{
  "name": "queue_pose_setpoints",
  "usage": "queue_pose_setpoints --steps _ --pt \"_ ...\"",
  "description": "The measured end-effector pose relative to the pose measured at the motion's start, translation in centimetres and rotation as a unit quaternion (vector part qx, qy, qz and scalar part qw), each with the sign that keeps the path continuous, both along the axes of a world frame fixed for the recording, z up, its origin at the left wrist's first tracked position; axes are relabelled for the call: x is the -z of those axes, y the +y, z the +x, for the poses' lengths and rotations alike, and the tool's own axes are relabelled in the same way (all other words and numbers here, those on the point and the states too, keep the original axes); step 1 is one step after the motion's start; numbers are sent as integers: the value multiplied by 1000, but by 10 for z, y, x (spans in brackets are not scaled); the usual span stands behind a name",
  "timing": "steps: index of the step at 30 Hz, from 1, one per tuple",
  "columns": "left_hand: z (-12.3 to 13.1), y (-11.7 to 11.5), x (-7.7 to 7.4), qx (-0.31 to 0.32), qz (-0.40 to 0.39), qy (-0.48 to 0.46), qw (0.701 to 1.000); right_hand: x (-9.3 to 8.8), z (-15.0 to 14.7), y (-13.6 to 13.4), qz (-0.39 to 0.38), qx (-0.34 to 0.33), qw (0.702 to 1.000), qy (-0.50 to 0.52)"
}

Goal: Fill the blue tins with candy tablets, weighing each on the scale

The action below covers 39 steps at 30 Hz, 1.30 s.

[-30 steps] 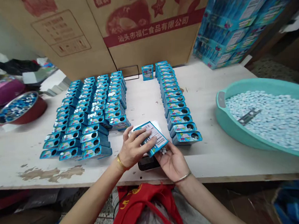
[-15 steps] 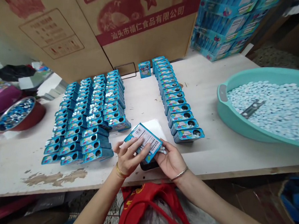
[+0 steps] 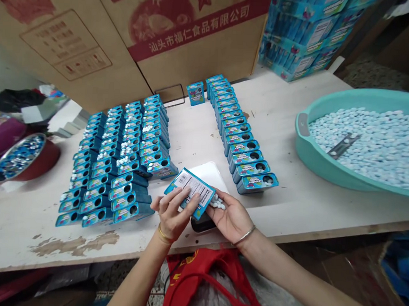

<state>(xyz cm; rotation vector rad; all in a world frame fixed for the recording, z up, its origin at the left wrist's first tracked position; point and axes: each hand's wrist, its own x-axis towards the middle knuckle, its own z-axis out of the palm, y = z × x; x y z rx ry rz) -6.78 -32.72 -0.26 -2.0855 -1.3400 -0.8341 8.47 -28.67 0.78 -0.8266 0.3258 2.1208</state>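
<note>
My left hand [image 3: 172, 213] grips a blue candy tin [image 3: 195, 189], its printed back turned up and tilted over my right hand [image 3: 231, 220]. Cupped palm up, my right hand holds several pale blue-white candies [image 3: 218, 202] against the tin's lower right end; its fingertips are hidden beneath the tin. Under both hands lies a white device [image 3: 210, 174] with a dark front panel [image 3: 202, 223], perhaps a scale. To the right runs a row of standing blue tins [image 3: 243, 147] with round holes in their tops. More tins [image 3: 126, 167] stand in several rows at the left, some with candies on top.
A turquoise tub [image 3: 322, 166] of candies with a metal strip [image 3: 344, 145] on them stands at the right. Behind are a large cardboard box [image 3: 195, 63] and wrapped stacks of tins [image 3: 299, 39]. At far left sits a red bowl [image 3: 46, 158] of shiny blue pieces.
The tin has shifted slightly left and tilted, and more candies now show in my right palm. The whole view has moved slightly.
</note>
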Motion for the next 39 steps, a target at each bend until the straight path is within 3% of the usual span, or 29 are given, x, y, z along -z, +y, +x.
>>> queue_pose_setpoints --steps 6,9,13,18,21,25,27,30,34,39 --pt "7 1 11 8 -134 -150 980 0 6 2 15 12 1000 -7" --pt "12 9 17 13 -201 -266 943 2 18 0 18 26 999 -38" --pt "12 26 28 27 -278 -402 872 5 40 -7 0 21 996 -87" --pt "5 36 42 1 -323 -451 832 9 62 -17 -8 -1 995 -100" --pt "1 31 36 3 -310 -417 855 12 69 -24 -12 -22 995 -95" --pt "9 5 15 -23 -163 -317 934 15 70 -33 -25 -47 995 -81" --pt "25 -12 7 31 -171 -251 952 16 68 -37 -36 -64 995 -66" --pt "58 -33 6 133 -301 -145 933 17 66 -43 -47 -79 995 -45" --pt "92 -43 15 132 -368 -59 918 19 72 -52 -55 -85 994 -36" --pt "104 -42 16 165 -409 -4 898 26 86 -63 -71 -100 992 -12"
